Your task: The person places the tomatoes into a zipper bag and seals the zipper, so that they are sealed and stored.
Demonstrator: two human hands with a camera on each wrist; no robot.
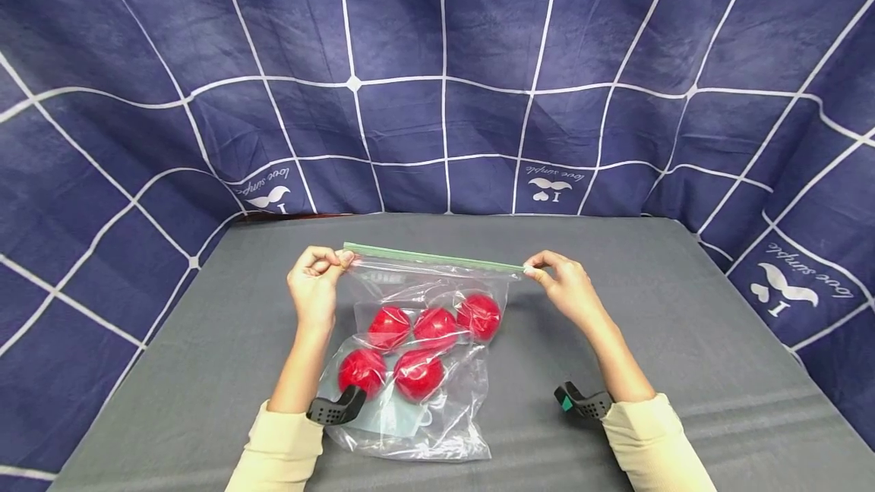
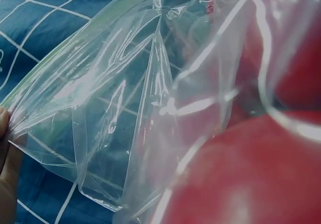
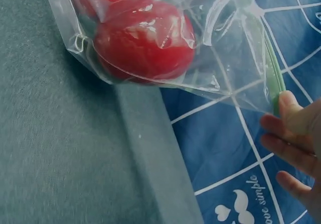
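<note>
A clear plastic zip bag (image 1: 437, 279) with a green zip strip (image 1: 437, 257) along its top edge is stretched between both hands. My left hand (image 1: 316, 283) pinches the strip's left end between thumb and fingers. At the other end, the thumb and index finger of my right hand (image 1: 567, 287) pinch the corner, the remaining fingers loose in the right wrist view. Inside the plastic are several round, glossy red fruits, tomato-like, among them one at the right (image 1: 479, 316) and one lower left (image 1: 362, 371). In the right wrist view a red fruit (image 3: 145, 38) bulges against the film.
Crumpled clear plastic (image 1: 458, 416) spreads toward the near side, with a pale blue flat piece (image 1: 390, 416) showing through it. All this is over a grey-covered table (image 1: 205, 370). A blue curtain with white grid lines (image 1: 492, 127) encloses the back and sides.
</note>
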